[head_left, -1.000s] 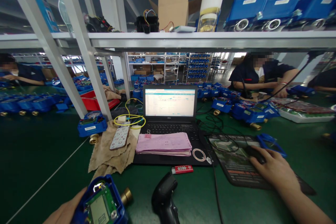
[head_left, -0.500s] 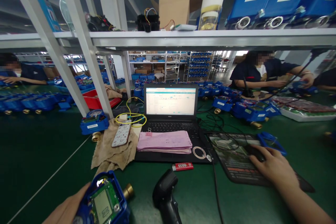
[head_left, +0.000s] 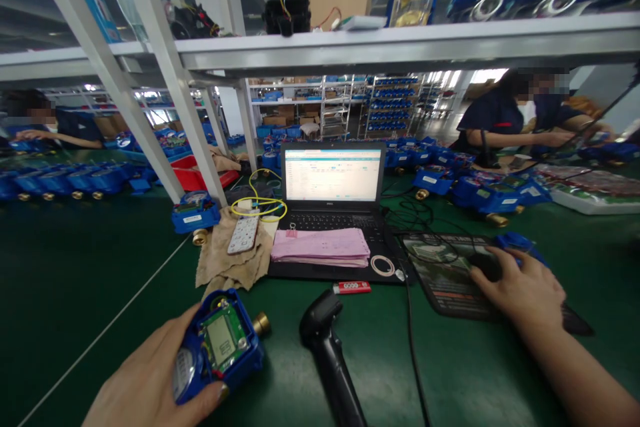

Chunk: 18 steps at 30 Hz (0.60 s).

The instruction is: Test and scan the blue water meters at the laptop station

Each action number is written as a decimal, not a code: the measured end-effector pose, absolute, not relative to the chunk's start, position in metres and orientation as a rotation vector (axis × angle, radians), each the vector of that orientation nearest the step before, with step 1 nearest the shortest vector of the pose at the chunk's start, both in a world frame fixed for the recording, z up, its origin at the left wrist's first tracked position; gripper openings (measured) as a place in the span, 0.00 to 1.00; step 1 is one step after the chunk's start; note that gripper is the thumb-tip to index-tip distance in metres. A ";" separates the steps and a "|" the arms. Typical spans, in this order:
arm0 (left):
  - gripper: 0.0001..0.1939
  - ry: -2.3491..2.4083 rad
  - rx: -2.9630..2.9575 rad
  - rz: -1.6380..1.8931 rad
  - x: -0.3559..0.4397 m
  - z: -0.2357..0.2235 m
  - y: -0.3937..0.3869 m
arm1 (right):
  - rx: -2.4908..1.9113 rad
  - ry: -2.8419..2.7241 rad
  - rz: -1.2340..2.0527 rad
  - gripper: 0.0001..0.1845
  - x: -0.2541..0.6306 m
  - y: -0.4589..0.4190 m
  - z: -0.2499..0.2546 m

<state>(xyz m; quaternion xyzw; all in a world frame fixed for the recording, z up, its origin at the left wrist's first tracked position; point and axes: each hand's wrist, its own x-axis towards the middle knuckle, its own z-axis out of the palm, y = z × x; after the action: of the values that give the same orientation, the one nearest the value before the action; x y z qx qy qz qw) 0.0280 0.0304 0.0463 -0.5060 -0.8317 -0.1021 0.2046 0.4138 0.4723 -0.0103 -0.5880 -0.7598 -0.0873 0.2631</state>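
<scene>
My left hand (head_left: 150, 373) grips a blue meter (head_left: 253, 353) by its left side, thumb along the near edge. The meter's casing is uncovered, showing a green circuit board with a small lit display (head_left: 223, 339) and a brass pipe fitting (head_left: 261, 323) sticking out to the right. My right hand (head_left: 525, 287) is wrapped over a black computer mouse (head_left: 485, 267) on a dark printed mouse pad (head_left: 450, 303). Between the hands, a black barcode scanner (head_left: 330, 353) lies on the green table, touched by neither. An open laptop (head_left: 331, 177) with a lit screen stands behind it.
Pink papers (head_left: 320, 247) with a clip lie across the laptop's keyboard. A red lighter (head_left: 353, 287) is in front. At left, a phone (head_left: 243, 235) rests on a brown cloth (head_left: 215, 263). Cables, blue meters (head_left: 485, 197) and a shelf (head_left: 350, 50) surround the spot; two co-workers sit beyond.
The view has tipped downward, so more of my left hand and the blue meter shows. The digits on its display look different. My right hand remains on the mouse.
</scene>
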 end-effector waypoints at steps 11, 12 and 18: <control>0.43 -2.328 -1.811 -0.390 0.037 0.085 0.042 | -0.591 -2.923 0.395 0.22 0.264 0.254 0.033; 0.43 -2.313 -1.832 -0.384 0.036 0.086 0.042 | -0.652 -3.000 0.425 0.24 0.259 0.243 0.039; 0.43 -2.332 -1.911 -0.370 0.032 0.090 0.043 | -0.799 -3.019 0.843 0.27 0.267 0.256 0.053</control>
<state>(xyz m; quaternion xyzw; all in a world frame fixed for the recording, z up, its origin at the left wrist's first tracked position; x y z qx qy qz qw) 0.0324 0.0430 0.0904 -0.6283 -0.7667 -0.1217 0.0521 0.2674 0.2564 0.0527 -0.2467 -0.9323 0.2604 -0.0467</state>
